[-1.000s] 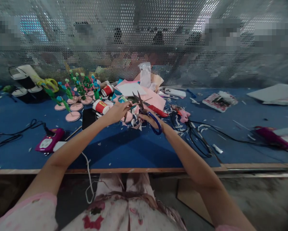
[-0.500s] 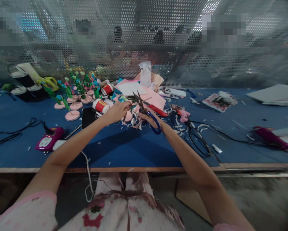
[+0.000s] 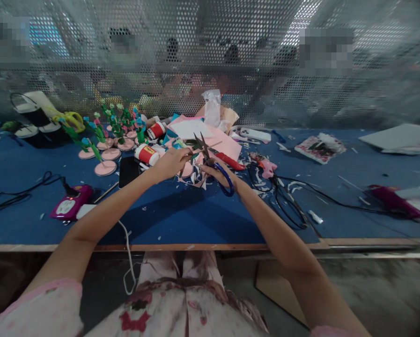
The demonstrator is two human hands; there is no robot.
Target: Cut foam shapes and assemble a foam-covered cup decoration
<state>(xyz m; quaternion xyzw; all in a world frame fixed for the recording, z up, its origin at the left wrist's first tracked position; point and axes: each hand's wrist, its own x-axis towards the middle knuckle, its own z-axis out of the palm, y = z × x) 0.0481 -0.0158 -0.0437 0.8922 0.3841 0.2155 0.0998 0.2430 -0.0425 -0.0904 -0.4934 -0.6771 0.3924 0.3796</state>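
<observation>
My right hand (image 3: 217,172) grips blue-handled scissors (image 3: 213,163) with the blades parted and pointing away from me. My left hand (image 3: 172,162) is closed in a pinch on a small green craft piece (image 3: 192,157) held at the blades. Both hands hover over the blue table (image 3: 181,215), above a scatter of white and pink paper scraps (image 3: 197,179). Pink foam sheets (image 3: 220,140) lie just behind the hands.
Small craft flowers on pink round bases (image 3: 106,167) stand at the left with glue tubes (image 3: 146,154). A black phone (image 3: 128,171), a pink gadget (image 3: 68,207) and cables lie nearby. A red knife (image 3: 230,162), a pink glue gun (image 3: 268,166) and black cords sit right. A perforated screen (image 3: 210,65) backs the table.
Hardly anything differs: the hands hold the same pose, and the view has shifted very slightly.
</observation>
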